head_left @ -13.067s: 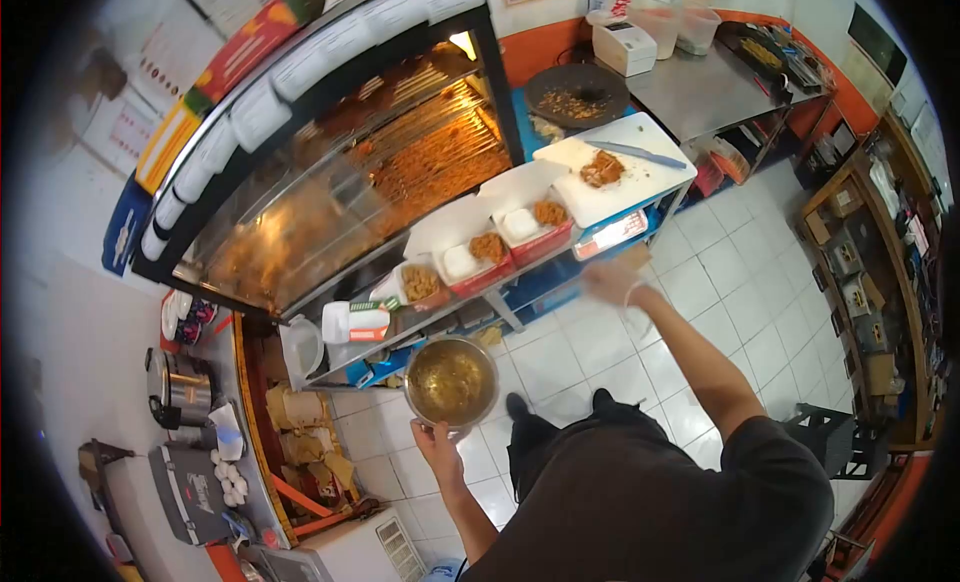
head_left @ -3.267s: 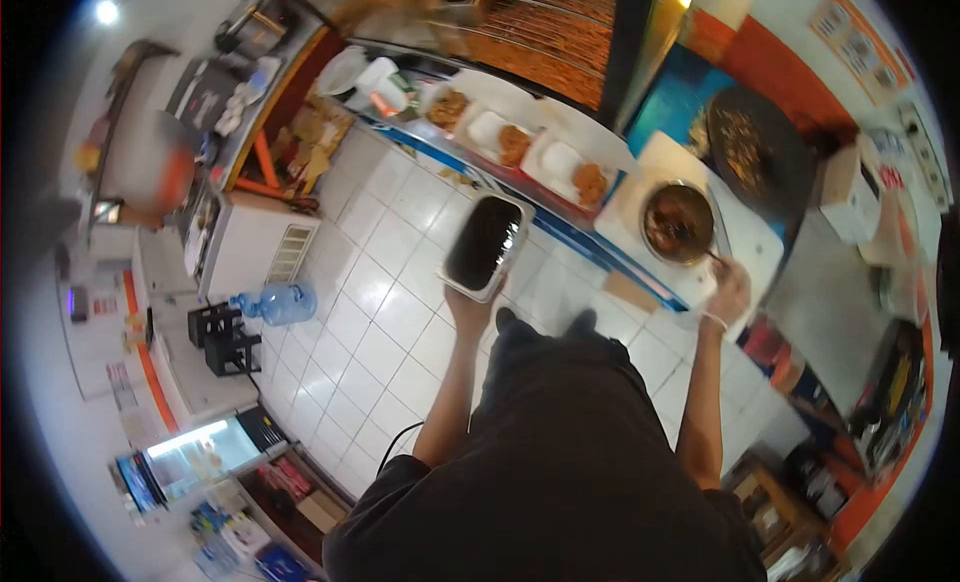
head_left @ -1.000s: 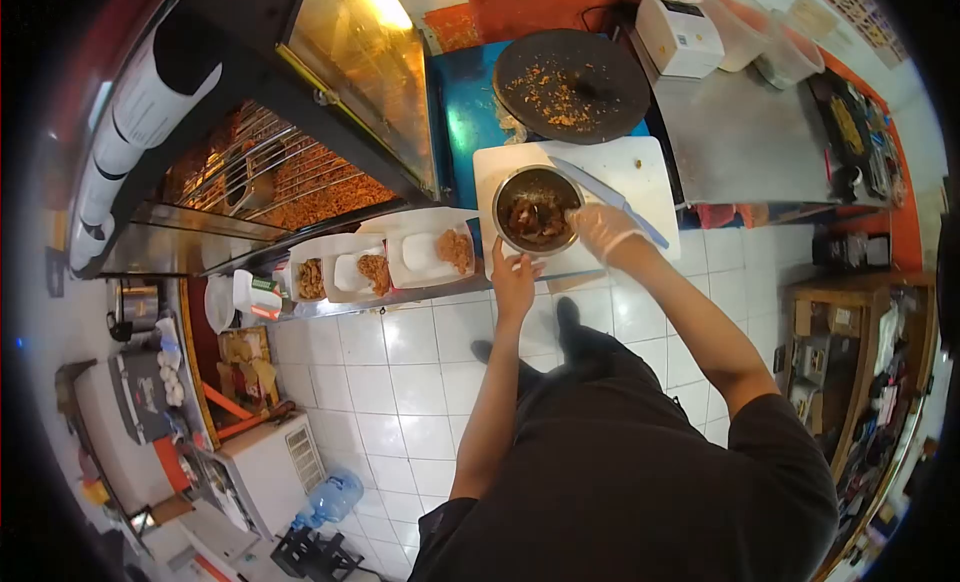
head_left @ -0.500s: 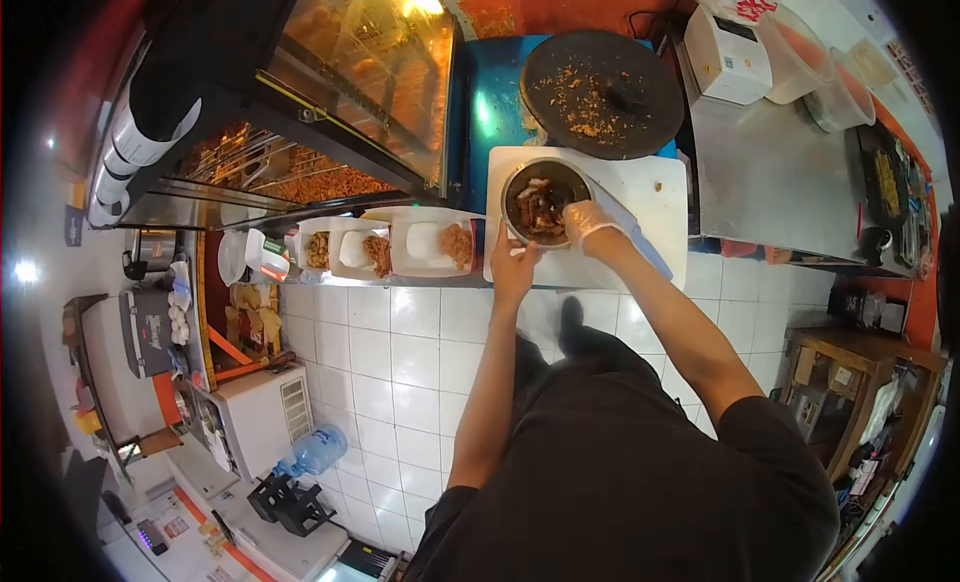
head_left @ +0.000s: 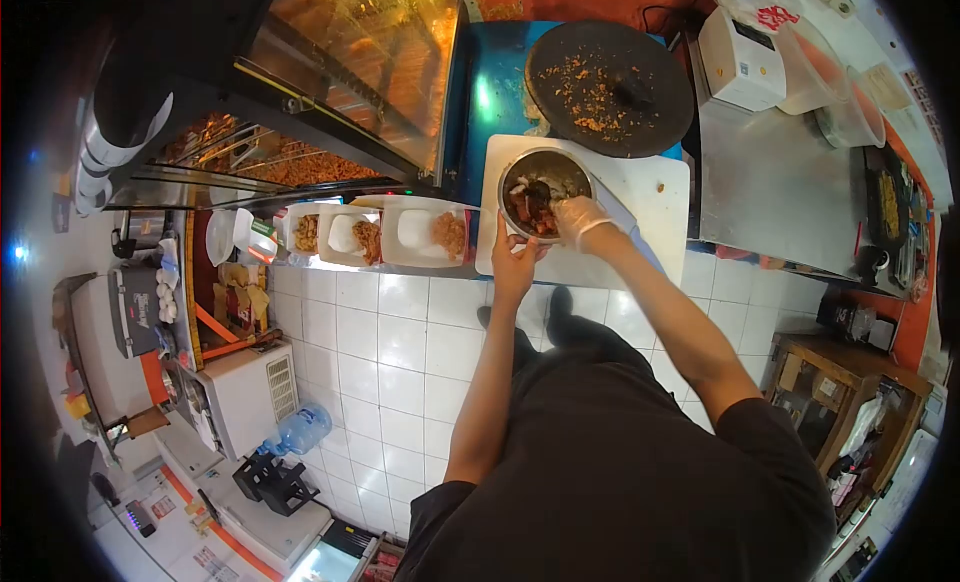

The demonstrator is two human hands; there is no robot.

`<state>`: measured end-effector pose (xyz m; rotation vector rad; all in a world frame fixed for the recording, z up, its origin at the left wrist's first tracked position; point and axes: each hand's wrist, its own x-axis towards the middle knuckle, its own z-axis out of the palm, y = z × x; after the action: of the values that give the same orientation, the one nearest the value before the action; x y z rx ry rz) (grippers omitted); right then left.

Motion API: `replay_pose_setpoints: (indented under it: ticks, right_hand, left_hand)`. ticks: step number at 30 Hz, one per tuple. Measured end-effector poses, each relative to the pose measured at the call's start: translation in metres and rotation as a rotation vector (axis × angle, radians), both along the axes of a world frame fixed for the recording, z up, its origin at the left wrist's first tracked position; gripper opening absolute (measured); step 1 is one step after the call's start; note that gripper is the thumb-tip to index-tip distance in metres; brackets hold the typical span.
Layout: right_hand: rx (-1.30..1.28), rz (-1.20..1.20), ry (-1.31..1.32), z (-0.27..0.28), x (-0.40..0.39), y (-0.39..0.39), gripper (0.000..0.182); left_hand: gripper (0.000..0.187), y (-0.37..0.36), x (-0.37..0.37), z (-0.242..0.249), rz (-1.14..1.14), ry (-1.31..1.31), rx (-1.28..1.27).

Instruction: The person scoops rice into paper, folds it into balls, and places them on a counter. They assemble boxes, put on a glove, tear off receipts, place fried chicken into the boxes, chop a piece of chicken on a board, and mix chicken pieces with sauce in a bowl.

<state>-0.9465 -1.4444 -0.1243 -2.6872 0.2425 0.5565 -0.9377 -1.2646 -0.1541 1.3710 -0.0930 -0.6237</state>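
A metal bowl (head_left: pixel 508 214) with dark, saucy pieces of meat (head_left: pixel 538 210) sits on the white cutting board (head_left: pixel 655 187). My left hand (head_left: pixel 515 265) is bare and grips the bowl's near side, fingers against its wall. Over the bowl's right rim, my right hand (head_left: pixel 582 223) wears a clear plastic glove. Its fingers are closed and reach down to the meat; whatever they hold is hidden. Under my right wrist lies a long bluish-grey flat thing (head_left: pixel 628 222), partly covered.
Behind the board stands a round dark board (head_left: pixel 640 102) with scattered crumbs. Open boxes of rice and meat (head_left: pixel 415 232) line the left side beneath a glass food warmer (head_left: pixel 350 72). On the right are a steel counter (head_left: pixel 770 172), a white printer-like device (head_left: pixel 742 62) and plastic tubs (head_left: pixel 855 112).
My right hand has shifted slightly left and down at the bowl, and the meat lies differently, with more pale bits showing. My left hand keeps its hold. The whole view has shifted a little.
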Motion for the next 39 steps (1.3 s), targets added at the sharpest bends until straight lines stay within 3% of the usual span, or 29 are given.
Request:
replay_pose_setpoints:
  ticks: [5, 7, 10, 13, 15, 17, 19, 22, 25, 26, 28, 31, 33, 35, 36, 39]
  right_hand:
    - [-0.067, -0.055, 0.002, 0.069, -0.003, -0.038, 0.019]
    - [-0.116, -0.021, 0.006, 0.046, 0.013, -0.042, 0.02]
    - [-0.047, 0.365, 0.057, 0.033, 0.031, -0.026, 0.022]
    - [-0.129, 0.221, 0.077, 0.079, 0.009, -0.011, 0.024]
    - [-0.184, 0.272, -0.001, 0.101, -0.009, -0.011, 0.024]
    - [-0.301, 0.28, 0.184, 0.107, -0.017, -0.005, 0.023]
    - [-0.327, 0.23, 0.175, 0.064, -0.021, 0.004, 0.021]
    - [-0.344, 0.067, -0.138, 0.029, -0.018, 0.019, 0.017]
    - [-0.241, -0.032, -0.123, 0.027, -0.013, 0.015, 0.019]
    - [-0.246, -0.031, -0.126, 0.045, -0.01, 0.014, 0.019]
    - [-0.192, -0.25, 0.1, 0.092, -0.005, 0.016, 0.02]
    - [-0.178, -0.229, 0.071, 0.06, 0.003, -0.002, 0.021]
    - [-0.156, -0.15, 0.064, 0.0, 0.013, -0.008, 0.021]
    - [-0.16, 0.115, -0.044, -0.031, 0.019, -0.008, 0.02]
    - [-0.058, -0.036, -0.115, -0.007, 0.01, -0.004, 0.018]
    - [-0.194, 0.074, -0.048, 0.068, -0.012, 0.001, 0.019]
  left_hand:
    - [0.079, 0.003, -0.003, 0.002, 0.023, 0.039, 0.0]
    - [0.079, 0.003, 0.001, 0.003, -0.023, 0.035, 0.005]
    - [0.078, 0.004, 0.011, -0.001, -0.033, 0.007, 0.001]
    - [0.076, 0.008, 0.006, -0.01, -0.004, 0.017, -0.024]
    - [0.075, 0.007, 0.008, -0.012, 0.015, 0.009, -0.055]
    - [0.074, 0.008, 0.008, -0.012, 0.013, -0.014, -0.037]
    - [0.074, 0.009, 0.01, -0.008, 0.003, -0.008, -0.021]
    - [0.075, 0.007, 0.012, -0.003, 0.005, 0.008, -0.032]
    - [0.075, 0.006, 0.004, -0.002, 0.018, 0.013, -0.062]
    - [0.074, 0.002, 0.005, -0.001, 0.03, -0.012, -0.067]
    - [0.073, 0.0, 0.003, 0.0, 0.048, -0.013, -0.052]
    - [0.073, 0.0, 0.002, 0.0, 0.053, -0.002, -0.037]
    - [0.074, -0.001, 0.008, -0.005, 0.026, -0.075, -0.037]
    - [0.074, 0.001, 0.017, -0.005, 0.012, -0.08, -0.022]
    - [0.074, 0.002, 0.019, -0.004, -0.002, -0.079, -0.006]
    - [0.073, 0.003, 0.019, -0.002, 0.021, -0.062, -0.01]
